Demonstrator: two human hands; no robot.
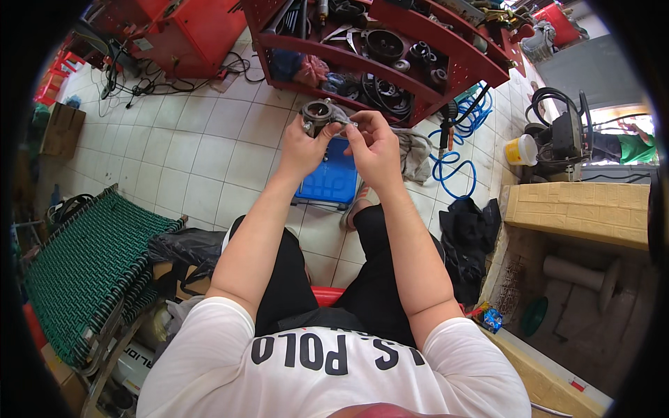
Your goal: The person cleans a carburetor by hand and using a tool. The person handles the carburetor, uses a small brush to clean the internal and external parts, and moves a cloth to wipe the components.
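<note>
My left hand (306,146) grips a grey metal part (318,111) with a round bored opening, held up over a blue plastic case (322,180) on the tiled floor. My right hand (371,148) is at the part's right side, thumb and fingers closed around a small light metal piece (354,125), too small to make out fully; whether it is fixed to the part I cannot tell.
A red shelf cart (418,76) with metal parts stands ahead, red machines (181,42) at upper left. A green woven folding bed (97,258) lies left. Blue hose (454,182), a grey rag (418,157) and a bucket (520,150) are right. Another person (634,148) appears at far right.
</note>
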